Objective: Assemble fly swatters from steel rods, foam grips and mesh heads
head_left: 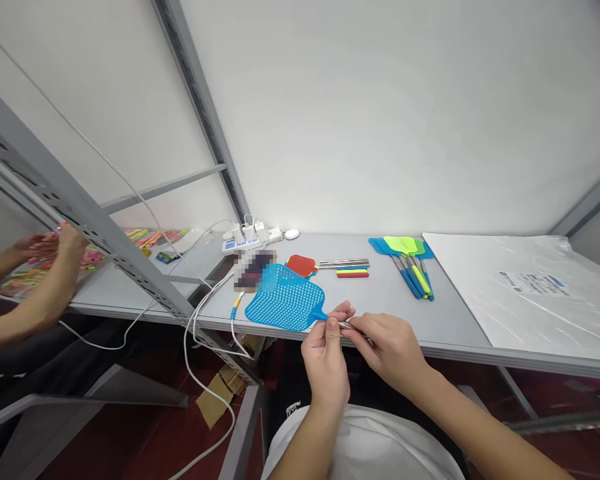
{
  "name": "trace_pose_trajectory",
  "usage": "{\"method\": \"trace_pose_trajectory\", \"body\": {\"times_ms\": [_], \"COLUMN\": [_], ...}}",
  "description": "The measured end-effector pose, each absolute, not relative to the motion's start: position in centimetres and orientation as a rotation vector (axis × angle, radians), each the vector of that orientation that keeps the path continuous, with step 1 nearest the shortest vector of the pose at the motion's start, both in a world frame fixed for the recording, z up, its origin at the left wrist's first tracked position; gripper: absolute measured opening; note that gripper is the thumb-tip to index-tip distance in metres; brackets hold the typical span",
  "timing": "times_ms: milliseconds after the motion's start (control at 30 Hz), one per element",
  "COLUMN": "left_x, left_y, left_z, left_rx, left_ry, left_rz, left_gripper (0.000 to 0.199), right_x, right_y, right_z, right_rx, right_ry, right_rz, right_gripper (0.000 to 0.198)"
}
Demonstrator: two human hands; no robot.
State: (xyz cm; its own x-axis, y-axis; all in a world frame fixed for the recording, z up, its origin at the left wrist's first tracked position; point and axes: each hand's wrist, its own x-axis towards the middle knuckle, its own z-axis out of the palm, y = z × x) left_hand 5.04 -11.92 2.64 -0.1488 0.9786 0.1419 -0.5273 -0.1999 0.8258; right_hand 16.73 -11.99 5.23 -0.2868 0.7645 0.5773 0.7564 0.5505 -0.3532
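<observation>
In front of me I hold a blue fly swatter (pixel 285 300), its perforated head pointing left over the table's front edge. My left hand (pixel 329 357) is closed around the neck, thumb on top, where the blue plastic meets the metal rod. My right hand (pixel 393 343) grips the silvery rod (pixel 347 325) just to the right; its far end is hidden by the fingers. Behind the swatter lie red swatter heads (pixel 301 266), several metal rods (pixel 344 263) and blue, yellow and red handle grips (pixel 353 273). Whole fly swatters (pixel 405 257) in blue, green and yellow are piled farther right.
A power strip (pixel 253 240) with plugs and white cables (pixel 195 320) stands at the back left. Plastic-wrapped white sheets (pixel 530 287) cover the table's right side. Beyond a grey metal post (pixel 105 227), another person's hands (pixel 55 247) are over colourful items. Cardboard (pixel 215 400) lies below.
</observation>
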Motion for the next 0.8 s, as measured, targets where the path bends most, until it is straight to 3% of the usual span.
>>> {"method": "trace_pose_trajectory", "body": {"times_ms": [133,233,367,567,800], "left_x": [4.7,4.4,4.3,4.8,5.1], "left_y": [-11.1,-10.8,-10.6,-11.1,-11.4], "left_z": [3.0,3.5,3.7,3.6,3.6], "left_rx": [0.798,0.689,0.615,0.573,0.612], "left_ry": [0.624,0.536,0.624,0.643,0.634], "left_rz": [1.537,1.531,1.586,1.559,1.578], "left_gripper": [0.031,0.043,0.034,0.033,0.032], "right_x": [17.2,17.4,16.9,16.1,16.4], "right_y": [-11.7,-12.0,-12.6,-12.8,-12.6], "right_z": [5.7,6.2,7.1,8.0,7.9], "right_rx": [-1.266,-1.289,-1.393,-1.363,-1.249], "right_ry": [-2.057,-2.155,-2.259,-2.188,-2.182], "right_rz": [0.24,0.18,0.134,0.423,0.416], "right_gripper": [0.026,0.027,0.034,0.023,0.023]}}
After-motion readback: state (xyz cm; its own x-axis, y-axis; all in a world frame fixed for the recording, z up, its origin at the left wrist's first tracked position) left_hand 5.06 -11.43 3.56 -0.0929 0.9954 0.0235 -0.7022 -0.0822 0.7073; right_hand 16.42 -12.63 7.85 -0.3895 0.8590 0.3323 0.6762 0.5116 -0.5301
